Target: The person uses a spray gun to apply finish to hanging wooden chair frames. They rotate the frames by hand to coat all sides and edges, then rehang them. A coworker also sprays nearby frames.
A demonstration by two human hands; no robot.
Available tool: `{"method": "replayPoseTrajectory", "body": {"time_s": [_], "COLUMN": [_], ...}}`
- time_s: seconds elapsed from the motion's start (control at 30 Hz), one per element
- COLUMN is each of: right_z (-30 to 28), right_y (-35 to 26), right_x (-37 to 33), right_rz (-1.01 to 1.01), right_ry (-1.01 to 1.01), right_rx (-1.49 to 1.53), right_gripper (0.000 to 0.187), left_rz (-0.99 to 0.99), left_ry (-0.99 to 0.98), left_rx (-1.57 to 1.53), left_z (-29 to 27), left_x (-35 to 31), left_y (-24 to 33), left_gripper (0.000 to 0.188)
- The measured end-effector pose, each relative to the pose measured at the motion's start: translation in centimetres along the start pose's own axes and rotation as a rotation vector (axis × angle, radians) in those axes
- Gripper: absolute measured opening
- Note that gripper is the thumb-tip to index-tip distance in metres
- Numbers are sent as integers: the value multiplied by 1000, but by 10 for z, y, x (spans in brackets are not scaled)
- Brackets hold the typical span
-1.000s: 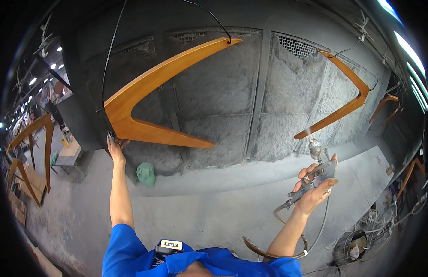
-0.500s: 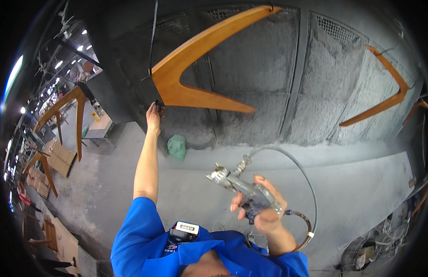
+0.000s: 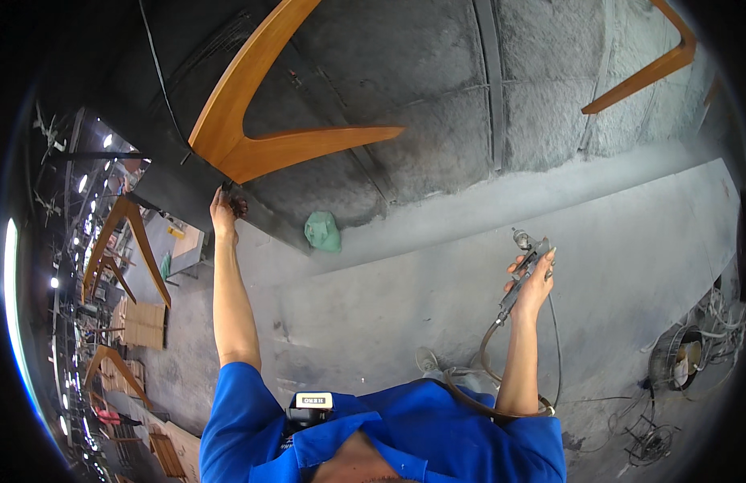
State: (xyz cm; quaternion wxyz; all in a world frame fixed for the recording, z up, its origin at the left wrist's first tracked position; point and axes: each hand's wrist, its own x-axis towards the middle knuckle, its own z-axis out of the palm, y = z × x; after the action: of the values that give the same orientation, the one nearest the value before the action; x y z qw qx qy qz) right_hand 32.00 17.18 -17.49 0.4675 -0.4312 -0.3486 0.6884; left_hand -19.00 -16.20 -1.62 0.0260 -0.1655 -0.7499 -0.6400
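Left hand [image 3: 222, 216] seemingly grips wooden piece's [image 3: 252, 137] corner.

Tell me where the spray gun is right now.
In the head view the spray gun is right of centre, held up in the right hand, its hose looping down beside that forearm, over the grey floor below the dusty booth wall.

two hanging wooden V-frames [image 3: 260, 137]; one spray gun [image 3: 527, 266]

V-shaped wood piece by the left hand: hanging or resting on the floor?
Hanging. The V-shaped wood piece is off the floor on a dark hook line, the left hand at its lower corner. The right hand holds the spray gun away.
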Motion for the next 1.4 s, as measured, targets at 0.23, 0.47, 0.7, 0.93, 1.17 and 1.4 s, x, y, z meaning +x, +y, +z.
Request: {"method": "replayPoseTrajectory", "body": {"time_s": [0.23, 0.47, 0.7, 0.93, 1.17, 1.4], "right_z": [55, 93, 63, 4, -9, -1], "right_y": [-38, -74, -40, 12, -29, -178], "right_x": [-80, -160, -92, 12, -27, -26], "right_rz": [-131, -647, -143, -5, -10, -360], "right_ry": [-521, -1294, -651, -111, -192, -556], "right_rx": [100, 448, 160, 84, 86, -144], "right_gripper": [72, 61, 70, 62, 63, 74], "left_rz": [10, -47, -49, -17, 75, 29], "left_ry": [-10, -74, -66, -55, -25, -383], "left_rx": [128, 22, -14, -16, 63, -45], "left_z": [11, 44, 46, 38, 52, 157], "left_x": [12, -7, -11, -13, -39, -147], "left_y": [1, 15, 13, 9, 33, 98], "left_gripper": [41, 36, 31, 39, 37, 44]}}
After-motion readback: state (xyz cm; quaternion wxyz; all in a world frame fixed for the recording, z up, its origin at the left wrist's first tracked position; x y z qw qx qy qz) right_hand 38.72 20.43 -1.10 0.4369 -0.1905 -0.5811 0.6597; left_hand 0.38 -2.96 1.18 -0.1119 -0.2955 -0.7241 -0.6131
